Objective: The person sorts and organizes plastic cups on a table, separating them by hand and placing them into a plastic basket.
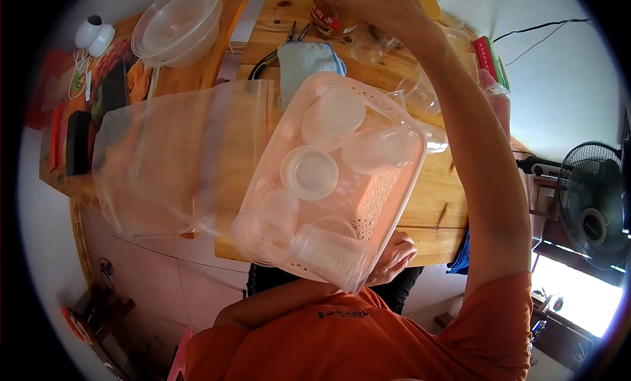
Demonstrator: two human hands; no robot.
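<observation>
A pink plastic basket (368, 213) holds several clear plastic tubs and cups, among them a round tub (309, 173) in the middle and a ribbed cup (332, 253) at the near end. My left hand (394, 257) is beside the basket's near right corner, fingers curled; the basket hides the wrist, and what the fingers hold, if anything, cannot be made out. At the far side of the table my right hand (368, 3) is closed around the upper part of a jar (332, 18) with a red and yellow label. The frame's top edge cuts off part of both.
A clear plastic bag (158, 164) lies left of the basket. Behind it sit a folded light-blue cloth (305, 66) and pliers (297, 33). Clear bowls (177, 26) stand far left. Clear cups (420, 92) lie under my right arm; a fan (591, 210) is at right.
</observation>
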